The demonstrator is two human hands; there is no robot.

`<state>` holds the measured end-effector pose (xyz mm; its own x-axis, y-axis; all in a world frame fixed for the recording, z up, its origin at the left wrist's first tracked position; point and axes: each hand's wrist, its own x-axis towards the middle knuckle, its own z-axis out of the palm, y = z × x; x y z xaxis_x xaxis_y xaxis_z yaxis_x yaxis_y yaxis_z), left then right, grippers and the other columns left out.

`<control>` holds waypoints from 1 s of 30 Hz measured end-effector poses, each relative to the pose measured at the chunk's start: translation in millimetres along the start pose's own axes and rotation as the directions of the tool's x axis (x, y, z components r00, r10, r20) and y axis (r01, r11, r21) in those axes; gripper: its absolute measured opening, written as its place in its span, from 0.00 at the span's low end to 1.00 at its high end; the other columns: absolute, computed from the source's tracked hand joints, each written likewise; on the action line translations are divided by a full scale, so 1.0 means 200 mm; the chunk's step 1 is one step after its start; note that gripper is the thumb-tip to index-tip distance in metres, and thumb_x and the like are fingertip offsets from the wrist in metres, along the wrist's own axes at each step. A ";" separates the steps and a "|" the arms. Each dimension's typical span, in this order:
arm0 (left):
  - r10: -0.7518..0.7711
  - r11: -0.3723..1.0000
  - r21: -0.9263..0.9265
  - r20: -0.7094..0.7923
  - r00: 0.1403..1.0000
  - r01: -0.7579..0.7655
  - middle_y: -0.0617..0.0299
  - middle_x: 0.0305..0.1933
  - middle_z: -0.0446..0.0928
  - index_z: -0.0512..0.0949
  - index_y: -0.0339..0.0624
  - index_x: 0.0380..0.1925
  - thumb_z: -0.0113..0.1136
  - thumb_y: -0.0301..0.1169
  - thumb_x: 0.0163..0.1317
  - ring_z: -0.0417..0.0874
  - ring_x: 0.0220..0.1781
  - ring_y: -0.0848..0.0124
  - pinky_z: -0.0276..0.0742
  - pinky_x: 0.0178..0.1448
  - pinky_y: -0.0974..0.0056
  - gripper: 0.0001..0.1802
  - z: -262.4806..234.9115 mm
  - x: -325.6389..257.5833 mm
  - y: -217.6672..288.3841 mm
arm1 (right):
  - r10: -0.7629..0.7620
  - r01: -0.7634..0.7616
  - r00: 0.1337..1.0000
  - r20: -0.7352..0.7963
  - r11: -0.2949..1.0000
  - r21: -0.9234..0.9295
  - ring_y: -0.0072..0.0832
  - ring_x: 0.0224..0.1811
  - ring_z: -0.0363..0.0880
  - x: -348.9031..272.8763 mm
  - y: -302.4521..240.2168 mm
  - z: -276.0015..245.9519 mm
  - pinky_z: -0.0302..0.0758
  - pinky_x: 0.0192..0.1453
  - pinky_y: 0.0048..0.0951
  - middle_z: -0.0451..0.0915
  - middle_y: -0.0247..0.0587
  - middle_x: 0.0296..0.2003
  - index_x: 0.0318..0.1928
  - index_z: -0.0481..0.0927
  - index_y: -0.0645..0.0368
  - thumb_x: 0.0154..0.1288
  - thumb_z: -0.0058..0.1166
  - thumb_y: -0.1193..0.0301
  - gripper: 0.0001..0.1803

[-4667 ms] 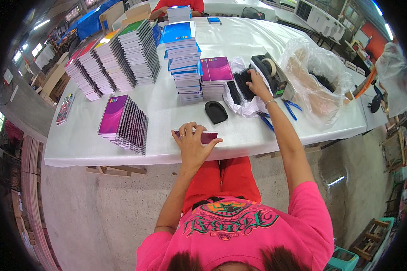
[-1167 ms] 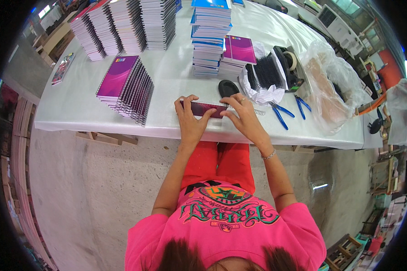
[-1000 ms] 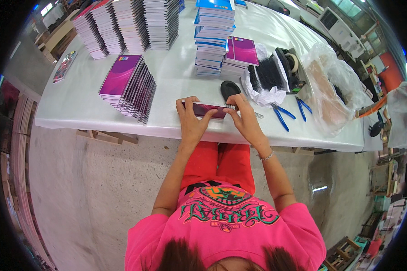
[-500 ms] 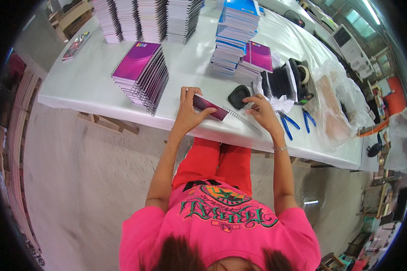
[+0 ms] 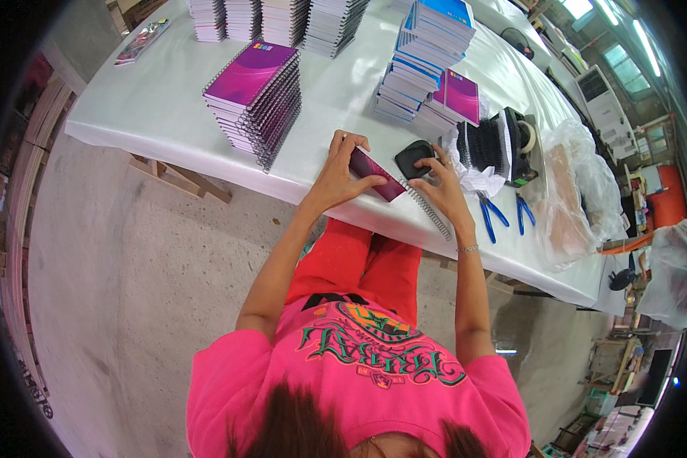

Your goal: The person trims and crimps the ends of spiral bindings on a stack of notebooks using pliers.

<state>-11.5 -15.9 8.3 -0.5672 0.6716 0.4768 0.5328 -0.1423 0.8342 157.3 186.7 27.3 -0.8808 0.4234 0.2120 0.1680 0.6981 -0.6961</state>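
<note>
My left hand (image 5: 339,174) grips a small purple-covered notebook (image 5: 375,174), held tilted on edge near the table's front edge, thumb on the near side and fingers over the top. A loose spiral wire coil (image 5: 429,211) runs from the notebook's right end toward the table edge. My right hand (image 5: 441,187) is at the coil's upper end, thumb and fingers curled in around it; the exact contact is small and hard to see. Just behind those fingertips lies a shallow black dish (image 5: 412,158).
A stack of purple spiral notebooks (image 5: 253,84) stands left, with taller stacks (image 5: 332,27) behind. Blue books (image 5: 427,65) and purple books (image 5: 458,95) are piled ahead. At right sit black coils (image 5: 481,145), a tape dispenser (image 5: 520,141), blue-handled pliers (image 5: 493,217) and clear plastic (image 5: 580,183).
My right hand has come from beside the dish in to the coil's end next to the notebook. My left hand still holds the notebook. The whole view has shifted slightly.
</note>
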 end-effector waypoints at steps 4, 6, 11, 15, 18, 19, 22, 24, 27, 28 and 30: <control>0.031 0.999 -0.018 0.017 0.999 -0.031 0.57 0.47 0.63 0.67 0.45 0.49 0.81 0.41 0.40 0.68 0.51 0.60 0.69 0.55 0.59 0.39 0.05 0.02 0.00 | 0.115 -0.104 0.993 0.008 0.872 0.479 0.44 0.63 0.71 -0.02 0.05 -0.02 0.73 0.64 0.39 0.66 0.57 0.66 0.47 0.77 0.59 0.63 0.64 0.59 0.20; 0.046 0.999 -0.020 0.009 0.999 -0.046 0.58 0.48 0.63 0.67 0.45 0.51 0.81 0.39 0.40 0.68 0.51 0.62 0.68 0.55 0.60 0.40 0.04 0.01 0.00 | 0.052 -0.080 0.997 0.065 0.382 0.921 0.44 0.64 0.71 -0.06 0.03 -0.04 0.71 0.66 0.38 0.69 0.55 0.65 0.53 0.70 0.65 0.74 0.50 0.53 0.25; 0.007 1.000 -0.022 0.011 1.000 -0.006 0.55 0.57 0.63 0.62 0.44 0.61 0.81 0.40 0.40 0.67 0.61 0.59 0.65 0.65 0.58 0.49 0.04 0.00 -0.01 | -0.066 -0.266 0.960 0.271 0.074 0.961 0.44 0.67 0.68 -0.11 -0.13 -0.20 0.68 0.67 0.40 0.67 0.56 0.66 0.55 0.68 0.67 0.72 0.52 0.57 0.25; 0.051 0.998 -0.026 0.007 0.999 -0.050 0.54 0.59 0.63 0.59 0.44 0.64 0.82 0.42 0.40 0.66 0.62 0.59 0.64 0.66 0.57 0.53 0.05 0.00 -0.02 | -0.163 -0.210 0.915 0.369 0.588 0.781 0.39 0.61 0.72 -0.11 -0.14 -0.24 0.67 0.65 0.34 0.72 0.56 0.63 0.43 0.77 0.61 0.60 0.65 0.64 0.17; 0.009 0.997 -0.071 0.028 1.000 -0.007 0.52 0.58 0.63 0.56 0.44 0.67 0.82 0.43 0.39 0.66 0.62 0.58 0.64 0.67 0.56 0.57 0.06 0.00 -0.01 | 0.174 -0.265 0.960 0.220 0.818 0.511 0.30 0.56 0.73 -0.09 -0.18 -0.23 0.68 0.62 0.32 0.73 0.51 0.62 0.36 0.78 0.59 0.57 0.68 0.64 0.15; -0.005 0.998 -0.070 0.039 0.999 0.008 0.52 0.58 0.63 0.55 0.44 0.67 0.82 0.44 0.38 0.66 0.62 0.58 0.63 0.67 0.56 0.59 0.06 0.00 -0.01 | 0.173 -0.263 0.961 0.217 0.818 0.512 0.30 0.56 0.73 -0.11 -0.18 -0.24 0.68 0.62 0.32 0.73 0.51 0.62 0.36 0.78 0.59 0.57 0.68 0.64 0.15; -0.032 0.996 -0.077 0.029 0.999 0.034 0.50 0.58 0.62 0.52 0.44 0.69 0.83 0.45 0.38 0.66 0.62 0.58 0.63 0.67 0.56 0.62 0.05 0.00 -0.03 | 0.124 -0.292 0.921 0.370 0.849 0.441 0.25 0.55 0.73 -0.12 -0.29 -0.24 0.68 0.60 0.28 0.77 0.44 0.58 0.37 0.79 0.58 0.61 0.66 0.65 0.12; -0.027 0.994 -0.102 0.042 0.999 0.031 0.50 0.57 0.62 0.51 0.45 0.69 0.83 0.45 0.37 0.66 0.62 0.57 0.63 0.67 0.56 0.63 0.06 0.01 -0.02 | 0.281 -0.343 0.929 0.241 0.898 0.276 0.24 0.54 0.73 -0.07 -0.28 -0.22 0.69 0.58 0.27 0.78 0.44 0.57 0.37 0.79 0.59 0.61 0.66 0.64 0.13; -0.104 0.984 -0.143 0.046 0.993 0.110 0.50 0.57 0.62 0.50 0.46 0.70 0.82 0.44 0.39 0.66 0.62 0.57 0.63 0.67 0.55 0.62 0.05 0.00 -0.02 | 0.239 -0.253 0.967 0.088 0.862 0.439 0.21 0.47 0.73 -0.09 -0.24 -0.22 0.71 0.52 0.24 0.79 0.40 0.52 0.38 0.80 0.61 0.60 0.67 0.62 0.15; -0.057 0.987 -0.146 0.048 0.997 0.063 0.50 0.57 0.62 0.50 0.46 0.70 0.82 0.43 0.39 0.66 0.62 0.57 0.63 0.67 0.56 0.62 0.05 0.01 -0.02 | 0.146 -0.235 0.965 0.216 0.843 0.483 0.20 0.46 0.73 -0.11 -0.23 -0.23 0.70 0.51 0.24 0.79 0.38 0.51 0.39 0.80 0.61 0.61 0.66 0.62 0.16; -0.011 0.988 -0.152 0.074 0.997 0.022 0.49 0.57 0.62 0.50 0.47 0.70 0.82 0.42 0.40 0.66 0.62 0.58 0.63 0.67 0.56 0.61 0.05 0.00 0.00 | 0.238 -0.307 0.936 0.259 0.912 0.272 0.21 0.46 0.73 -0.12 -0.23 -0.19 0.68 0.55 0.24 0.79 0.40 0.53 0.41 0.80 0.62 0.62 0.64 0.61 0.17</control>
<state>-5.5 -7.9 5.2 -0.5250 0.7249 0.4460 0.4185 -0.2364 0.8769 187.7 166.3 79.9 -0.8992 0.4130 -0.1446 0.3032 0.3498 -0.8864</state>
